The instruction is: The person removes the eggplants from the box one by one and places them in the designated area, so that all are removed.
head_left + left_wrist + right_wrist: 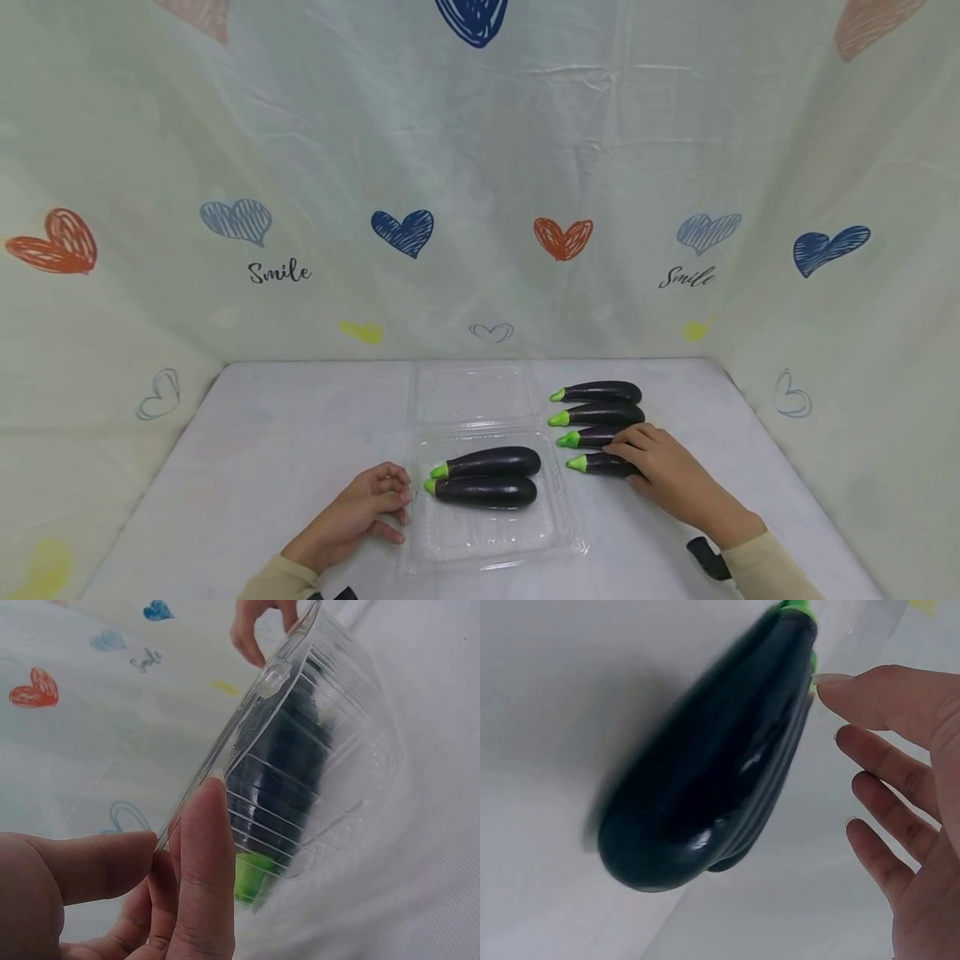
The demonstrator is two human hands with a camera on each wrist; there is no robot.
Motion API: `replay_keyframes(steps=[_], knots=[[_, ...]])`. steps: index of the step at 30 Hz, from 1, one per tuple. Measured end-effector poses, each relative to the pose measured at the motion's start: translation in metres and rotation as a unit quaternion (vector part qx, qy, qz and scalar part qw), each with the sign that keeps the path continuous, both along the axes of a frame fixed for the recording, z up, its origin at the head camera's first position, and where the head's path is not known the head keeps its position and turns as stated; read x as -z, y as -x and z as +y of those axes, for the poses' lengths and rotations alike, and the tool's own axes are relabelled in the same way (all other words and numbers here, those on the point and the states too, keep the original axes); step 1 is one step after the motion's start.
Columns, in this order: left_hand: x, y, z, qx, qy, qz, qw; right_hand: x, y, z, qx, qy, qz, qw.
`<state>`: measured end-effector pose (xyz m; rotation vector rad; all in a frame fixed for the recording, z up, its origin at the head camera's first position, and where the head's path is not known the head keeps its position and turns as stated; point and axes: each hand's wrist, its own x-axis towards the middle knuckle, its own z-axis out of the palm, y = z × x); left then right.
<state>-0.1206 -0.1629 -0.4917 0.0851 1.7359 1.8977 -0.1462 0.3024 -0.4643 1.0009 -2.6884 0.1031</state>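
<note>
Head view, twelve o'clock at the table's far edge. The left hand (360, 512) pinches the rim of a clear container (487, 537), whose lid (472, 398) lies spread toward twelve. Inside rest two eggplants (486, 492), side by side, stems toward nine. Right of the container, four eggplants form a column on the white table (637, 542); the nearest eggplant (603, 465) lies at about ten o'clock from the right hand (671, 477), the closer of the two hands. This relation probably governs the coming grasp. The right fingers are parted, unclenched, around its blunt end; contact cannot be told. Its long axis runs nine to three, green stem pointing toward nine.
</note>
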Motion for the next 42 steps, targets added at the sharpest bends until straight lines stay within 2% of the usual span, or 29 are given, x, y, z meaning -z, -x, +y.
replay_keyframes(steps=[10,22,35,42], knots=[[0.001,-0.001,0.0,0.002,-0.003,0.001,1.0,-0.018,-0.007,-0.019,-0.036,0.003,0.029,0.9989],[0.002,-0.002,0.001,0.0,0.001,0.004,1.0,-0.04,-0.014,-0.049,-0.093,0.035,0.07,0.9926],[-0.001,-0.004,0.0,-0.006,0.006,-0.006,0.9999,-0.05,-0.015,-0.084,-0.107,0.019,0.053,0.9927],[0.0,-0.003,0.0,-0.005,-0.001,-0.003,1.0,-0.053,-0.014,-0.102,-0.111,-0.001,0.022,0.9936]])
